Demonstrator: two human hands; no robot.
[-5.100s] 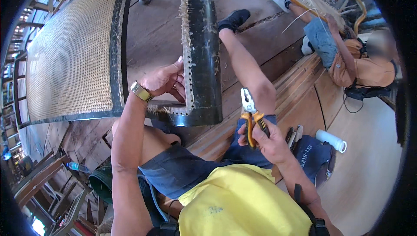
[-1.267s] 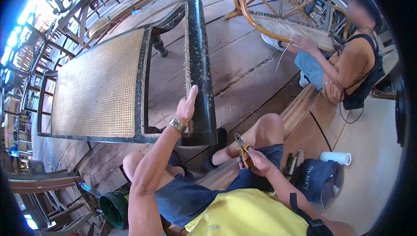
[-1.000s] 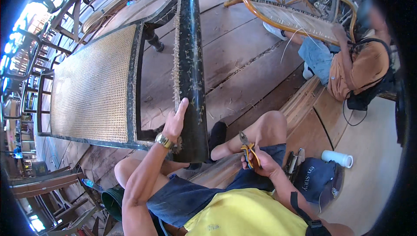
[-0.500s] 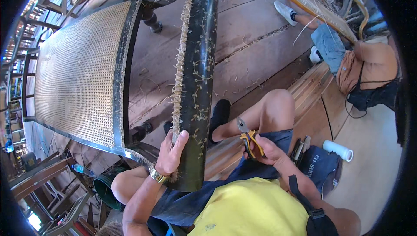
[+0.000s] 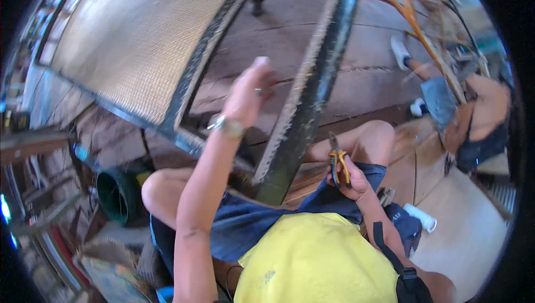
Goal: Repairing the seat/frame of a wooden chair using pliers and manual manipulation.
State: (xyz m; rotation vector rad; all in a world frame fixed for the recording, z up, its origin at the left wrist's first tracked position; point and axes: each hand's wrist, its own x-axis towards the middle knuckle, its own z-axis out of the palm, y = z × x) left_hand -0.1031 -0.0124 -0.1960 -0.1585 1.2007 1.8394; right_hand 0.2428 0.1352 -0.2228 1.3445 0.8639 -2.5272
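A dark wooden chair frame point(image 5: 329, 57) with a pale vine pattern leans over my lap. Frayed cane ends line the inner edges of its open middle, and woven cane point(image 5: 134, 35) fills the panel to its left. My left hand point(image 5: 252, 88), with a metal-banded watch at the wrist, is raised over the opening. Motion blurs its fingers, but they look loosely bent and apart, with nothing visible in them. At my right knee, my right hand point(image 5: 355, 183) is closed round the yellow-and-black handles of pliers point(image 5: 337, 161), whose jaws point up and away from me.
Another person point(image 5: 485, 102) sits at the right, near an orange-brown wooden frame point(image 5: 412, 13). A white cylinder point(image 5: 421, 217) and a dark blue cloth item point(image 5: 404, 225) lie beside my right arm. A green bin point(image 5: 118, 196) stands at the left among wooden pieces.
My left hand has left the frame's near edge and moved up and forward over the opening. The chair frame now shows more of its open middle. The pliers stay in my right hand.
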